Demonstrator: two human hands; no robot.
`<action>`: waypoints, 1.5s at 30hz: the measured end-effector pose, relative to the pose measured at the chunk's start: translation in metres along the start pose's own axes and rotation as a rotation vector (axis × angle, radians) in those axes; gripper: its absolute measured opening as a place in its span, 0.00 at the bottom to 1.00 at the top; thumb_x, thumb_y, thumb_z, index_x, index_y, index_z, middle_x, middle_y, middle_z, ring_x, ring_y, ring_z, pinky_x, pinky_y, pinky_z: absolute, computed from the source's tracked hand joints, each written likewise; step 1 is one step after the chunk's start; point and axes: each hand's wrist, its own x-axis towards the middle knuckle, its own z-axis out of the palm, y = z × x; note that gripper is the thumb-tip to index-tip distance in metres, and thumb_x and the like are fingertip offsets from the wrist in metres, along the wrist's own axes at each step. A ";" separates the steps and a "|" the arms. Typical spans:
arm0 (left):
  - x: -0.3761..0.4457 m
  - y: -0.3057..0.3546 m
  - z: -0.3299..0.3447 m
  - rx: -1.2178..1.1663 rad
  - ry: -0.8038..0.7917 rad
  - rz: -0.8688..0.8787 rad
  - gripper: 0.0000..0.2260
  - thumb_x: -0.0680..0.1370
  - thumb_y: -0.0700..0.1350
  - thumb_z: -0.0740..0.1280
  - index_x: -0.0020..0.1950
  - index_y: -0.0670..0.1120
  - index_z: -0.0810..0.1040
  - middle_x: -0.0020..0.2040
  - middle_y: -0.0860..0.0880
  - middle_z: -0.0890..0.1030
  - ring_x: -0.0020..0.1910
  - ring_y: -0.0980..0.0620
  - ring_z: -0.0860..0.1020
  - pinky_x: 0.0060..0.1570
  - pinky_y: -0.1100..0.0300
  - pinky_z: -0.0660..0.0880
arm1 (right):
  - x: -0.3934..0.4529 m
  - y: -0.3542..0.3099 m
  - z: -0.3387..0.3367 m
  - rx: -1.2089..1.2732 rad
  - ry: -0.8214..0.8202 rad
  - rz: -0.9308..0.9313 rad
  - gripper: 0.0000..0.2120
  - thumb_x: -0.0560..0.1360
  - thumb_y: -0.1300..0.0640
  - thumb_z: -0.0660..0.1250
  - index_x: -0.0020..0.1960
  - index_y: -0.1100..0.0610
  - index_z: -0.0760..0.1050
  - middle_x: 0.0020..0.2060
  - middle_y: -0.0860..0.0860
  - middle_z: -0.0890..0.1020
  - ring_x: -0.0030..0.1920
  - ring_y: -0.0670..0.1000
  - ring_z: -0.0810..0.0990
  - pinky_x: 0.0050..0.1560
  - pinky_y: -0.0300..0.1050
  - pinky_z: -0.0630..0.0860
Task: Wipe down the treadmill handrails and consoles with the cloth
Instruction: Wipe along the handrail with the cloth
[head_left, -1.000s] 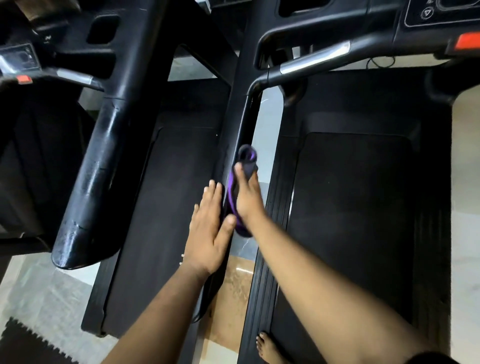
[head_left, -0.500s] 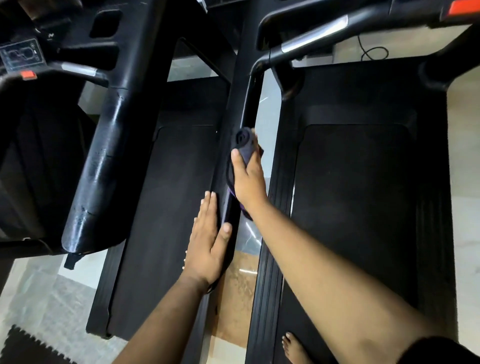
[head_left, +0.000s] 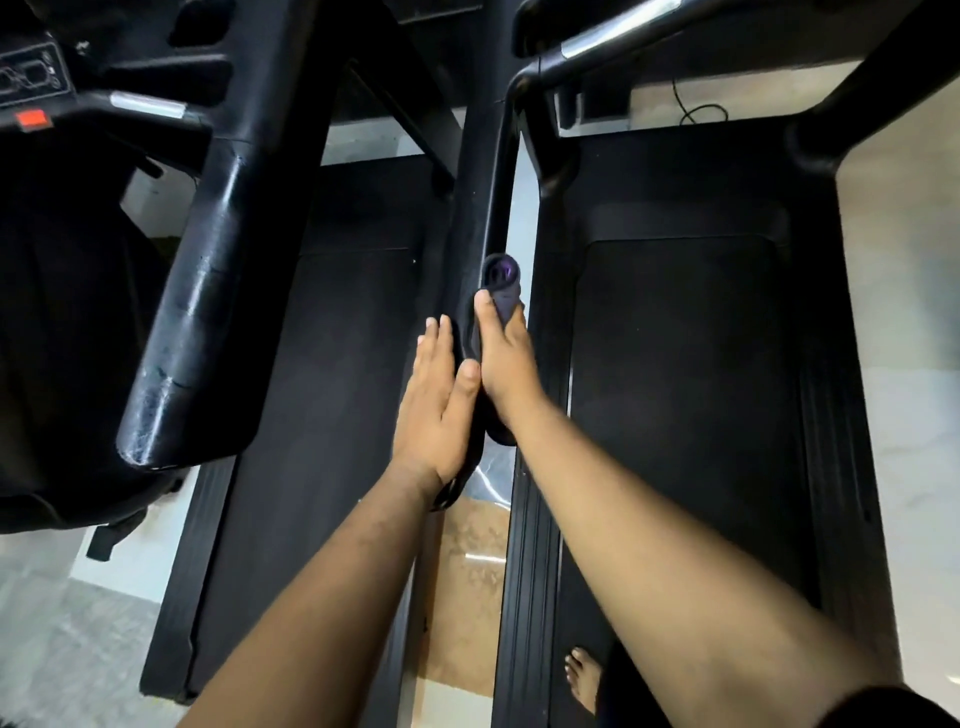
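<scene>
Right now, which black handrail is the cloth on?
The slim middle handrail between both belts; the right hand presses the cloth on it. The fat scuffed rail sits bare, left.

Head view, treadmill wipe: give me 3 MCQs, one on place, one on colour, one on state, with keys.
1. Where is the cloth?
A. On the floor tiles
B. Pressed against the black handrail between the two treadmills
C. Draped over the console at far left

2. What colour is the cloth?
A. Dark purple
B. White
C. Yellow

3. How is the left hand?
A. Clenched around the cloth
B. Out of view
C. Flat, fingers straight, laid beside the handrail

Key: 1 B, the right hand holds the cloth on the handrail. 2 A, purple shows on the fold above the thumb. 3 C, the palm is open and the fingers lie extended along the rail's left side, with no cloth in it.
</scene>
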 end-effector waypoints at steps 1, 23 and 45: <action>0.001 0.000 0.000 0.003 0.000 -0.005 0.43 0.75 0.78 0.42 0.84 0.54 0.48 0.84 0.58 0.46 0.80 0.65 0.42 0.76 0.65 0.43 | -0.007 0.002 -0.001 0.043 -0.009 0.009 0.35 0.75 0.30 0.61 0.77 0.46 0.67 0.71 0.46 0.77 0.71 0.45 0.74 0.76 0.52 0.67; 0.001 0.005 -0.003 -0.011 0.012 -0.052 0.36 0.79 0.69 0.46 0.84 0.54 0.50 0.84 0.58 0.48 0.81 0.63 0.44 0.77 0.60 0.44 | -0.081 0.048 -0.007 -0.068 -0.097 -0.121 0.31 0.82 0.42 0.62 0.82 0.42 0.56 0.80 0.41 0.63 0.80 0.44 0.61 0.79 0.56 0.62; -0.069 -0.029 -0.005 -0.276 0.053 0.384 0.37 0.79 0.68 0.50 0.84 0.51 0.54 0.84 0.53 0.51 0.82 0.56 0.48 0.78 0.53 0.36 | -0.164 0.062 0.000 -0.344 0.123 -0.461 0.26 0.84 0.43 0.58 0.81 0.48 0.63 0.77 0.51 0.69 0.77 0.50 0.66 0.79 0.52 0.62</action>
